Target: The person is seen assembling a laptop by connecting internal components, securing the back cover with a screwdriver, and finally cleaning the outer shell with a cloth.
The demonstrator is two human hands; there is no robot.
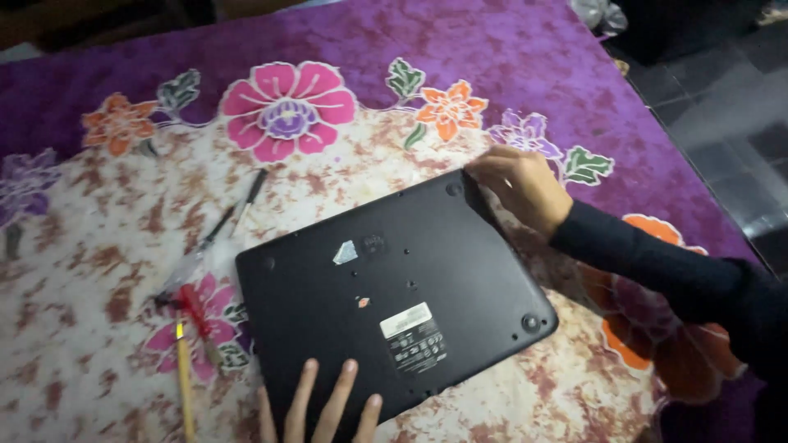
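Black plastic faces up: a laptop lies upside down, its base panel showing, on a purple flowered bedspread that covers what looks like a bed. The right hand curls over the far right corner of the laptop, fingers bent around the edge near a rubber foot; its grip is narrow and closed on that corner. The left hand rests flat on the near edge, fingers spread and straight, holding nothing, only pressing down.

Left of the laptop, just beside its edge, lie a red-handled screwdriver, a yellow-handled tool and two thin dark pens or probes, all loose on the cloth.

The surface looks soft and uneven, so the machine could rock or slide if the corner is lifted or pried while only a flat palm steadies it. A hard pull at one corner might crack the panel or snap a clip if screws remain. Small screws would be easily lost in the busy pattern.
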